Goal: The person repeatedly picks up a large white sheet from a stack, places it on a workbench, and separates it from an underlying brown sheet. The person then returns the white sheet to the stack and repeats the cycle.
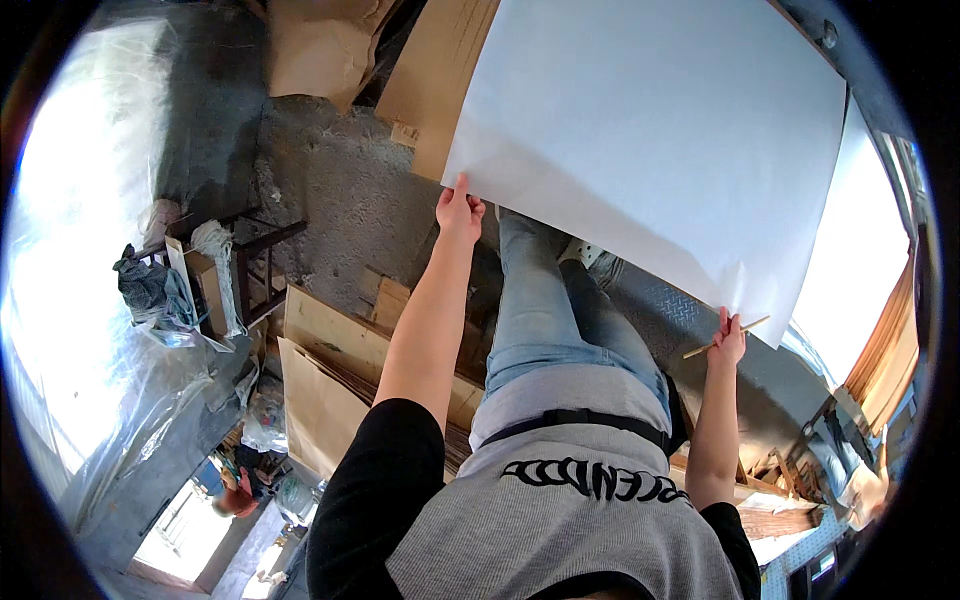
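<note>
A large white sheet [650, 120] spreads out in front of me, its near edge slanting down to the right. My left hand [460, 212] pinches that edge near its left corner, thumb on top and the other fingers curled below. Near the right corner, my right hand [730, 338] is closed on the same edge, where the sheet buckles slightly. A thin tan stick [697, 352], perhaps a pencil, also sits in the right hand and pokes out on both sides. Brown cardboard [432, 100] shows along the sheet's left side, partly covered by it.
To the left, a dark wooden stool frame [262, 262] stands beside bags and cloth [150, 285]. Cardboard sheets [320, 400] lean close to my left arm. Crumpled brown paper [325, 45] lies at the far left. An orange-brown curtain [888, 335] hangs at the right.
</note>
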`<state>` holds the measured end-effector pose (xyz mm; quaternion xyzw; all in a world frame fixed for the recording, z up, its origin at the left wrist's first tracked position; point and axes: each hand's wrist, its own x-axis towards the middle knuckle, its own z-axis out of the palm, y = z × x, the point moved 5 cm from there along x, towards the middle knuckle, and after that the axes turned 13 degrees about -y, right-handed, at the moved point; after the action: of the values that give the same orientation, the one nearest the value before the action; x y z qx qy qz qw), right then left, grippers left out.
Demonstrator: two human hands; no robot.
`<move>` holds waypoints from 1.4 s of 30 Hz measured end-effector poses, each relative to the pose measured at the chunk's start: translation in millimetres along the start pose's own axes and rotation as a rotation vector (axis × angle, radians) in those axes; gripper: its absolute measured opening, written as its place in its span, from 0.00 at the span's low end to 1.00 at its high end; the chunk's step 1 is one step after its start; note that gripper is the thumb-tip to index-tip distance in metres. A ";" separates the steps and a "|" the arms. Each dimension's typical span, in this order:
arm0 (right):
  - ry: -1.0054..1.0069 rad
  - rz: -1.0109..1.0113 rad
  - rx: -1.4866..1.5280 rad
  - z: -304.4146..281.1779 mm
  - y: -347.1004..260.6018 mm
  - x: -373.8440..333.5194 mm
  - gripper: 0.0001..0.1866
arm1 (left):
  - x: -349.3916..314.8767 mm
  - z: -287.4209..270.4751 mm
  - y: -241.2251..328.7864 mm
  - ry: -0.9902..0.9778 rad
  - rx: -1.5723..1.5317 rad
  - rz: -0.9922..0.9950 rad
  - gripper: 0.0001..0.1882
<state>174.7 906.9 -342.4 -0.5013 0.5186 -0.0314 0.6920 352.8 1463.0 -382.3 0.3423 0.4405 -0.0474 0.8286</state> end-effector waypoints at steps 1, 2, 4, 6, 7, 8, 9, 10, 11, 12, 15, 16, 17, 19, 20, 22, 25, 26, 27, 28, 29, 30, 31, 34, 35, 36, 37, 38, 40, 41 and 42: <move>-0.004 -0.001 0.011 -0.6 1.0 -0.2 0.08 | 0.0 0.4 -0.1 -0.007 -0.005 0.000 0.09; -0.003 0.003 0.008 -1.7 2.4 -0.5 0.07 | 0.0 0.5 0.0 -0.016 -0.011 0.002 0.09; 0.012 0.008 0.021 -5.0 5.6 -0.5 0.07 | 0.4 0.8 0.0 -0.033 -0.007 0.003 0.09; 0.034 0.007 -0.004 -8.9 8.3 0.3 0.07 | 1.3 1.5 -0.4 -0.057 0.008 0.001 0.09; 0.020 0.003 -0.001 -9.3 9.7 1.6 0.08 | 1.9 1.5 -0.6 -0.058 0.009 0.002 0.09; 0.041 0.012 0.000 -11.0 11.1 2.7 0.07 | 2.3 2.3 -0.7 -0.067 0.010 0.005 0.09; 0.039 0.016 0.013 -11.3 12.0 4.6 0.07 | 2.6 2.9 -0.8 -0.069 0.011 0.005 0.09; 0.044 0.023 0.040 -11.1 12.7 6.3 0.07 | 2.6 4.0 -0.3 -0.077 0.016 0.012 0.09; 0.033 0.030 0.032 -9.9 12.1 7.5 0.07 | 2.0 4.9 0.3 -0.078 0.021 0.014 0.09; 0.030 0.040 0.037 -8.8 11.4 7.4 0.07 | 0.7 6.1 0.5 -0.085 0.026 0.005 0.09; 0.080 0.142 -0.045 -3.3 9.4 -2.5 0.10 | -6.7 7.7 3.3 -0.044 0.043 0.016 0.07; 0.135 0.179 -0.093 -3.0 7.5 -9.8 0.12 | -9.5 8.9 1.8 -0.060 0.043 -0.034 0.07; 0.179 0.157 -0.199 0.0 4.4 -17.7 0.13 | -11.4 12.0 -1.1 -0.089 0.052 -0.092 0.07; 0.193 -0.052 -0.527 14.1 -10.9 -33.3 0.15 | -17.5 20.8 -10.1 -0.181 0.127 -0.173 0.09; 0.171 -0.027 -0.681 20.0 -13.6 -41.4 0.16 | -20.6 25.7 -15.9 -0.220 0.168 -0.220 0.11; 0.083 -0.021 -0.842 37.0 -11.9 -52.0 0.18 | -24.6 35.9 -24.9 -0.284 0.247 -0.272 0.13; -0.048 0.136 -0.480 54.4 6.2 -53.3 0.19 | -25.7 48.9 -28.9 -0.380 0.326 -0.268 0.15; -0.043 0.210 -0.451 56.4 11.6 -51.0 0.20 | -25.5 52.9 -29.0 -0.430 0.347 -0.256 0.15; -0.040 0.285 -0.413 57.5 17.7 -48.9 0.20 | -23.3 51.4 -28.4 -0.397 0.387 -0.276 0.15; -0.007 0.365 -0.337 56.5 23.5 -46.2 0.20 | -22.4 51.4 -27.6 -0.390 0.424 -0.265 0.15; -0.025 0.424 -0.177 58.3 30.5 -43.3 0.19 | -20.1 50.0 -26.3 -0.379 0.460 -0.254 0.15; -0.044 0.411 -0.053 60.2 33.0 -39.5 0.18 | -19.3 47.8 -25.5 -0.349 0.477 -0.268 0.15; -0.026 0.434 0.064 59.9 37.3 -37.2 0.17 | -18.3 44.9 -25.0 -0.316 0.497 -0.279 0.15; 0.007 0.330 0.189 57.9 39.1 -29.2 0.16 | -16.2 42.0 -22.9 -0.264 0.526 -0.295 0.16; 0.029 0.334 0.193 56.3 41.5 -28.4 0.15 | -16.1 42.0 -21.7 -0.248 0.538 -0.285 0.17; 0.021 0.309 0.206 56.8 42.7 -27.8 0.15 | -16.4 42.5 -21.1 -0.243 0.545 -0.292 0.17; 0.012 0.283 0.216 57.0 44.2 -27.3 0.14 | -16.5 43.4 -20.0 -0.236 0.555 -0.286 0.17; 0.004 0.264 0.210 56.9 45.4 -27.0 0.14 | -17.5 44.4 -18.9 -0.234 0.549 -0.283 0.17; -0.018 0.229 0.192 56.8 48.0 -26.8 0.14 | -19.3 47.3 -17.0 -0.249 0.562 -0.281 0.17; -0.020 0.218 0.183 56.4 49.4 -26.8 0.14 | -20.5 48.7 -16.6 -0.262 0.561 -0.283 0.17; -0.026 0.213 0.189 55.9 50.8 -26.9 0.14 | -21.1 50.0 -15.8 -0.261 0.568 -0.276 0.17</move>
<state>180.0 984.2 -363.1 -0.3765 0.5544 -0.0001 0.7423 368.8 1415.9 -355.6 0.4874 0.3423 -0.3234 0.7353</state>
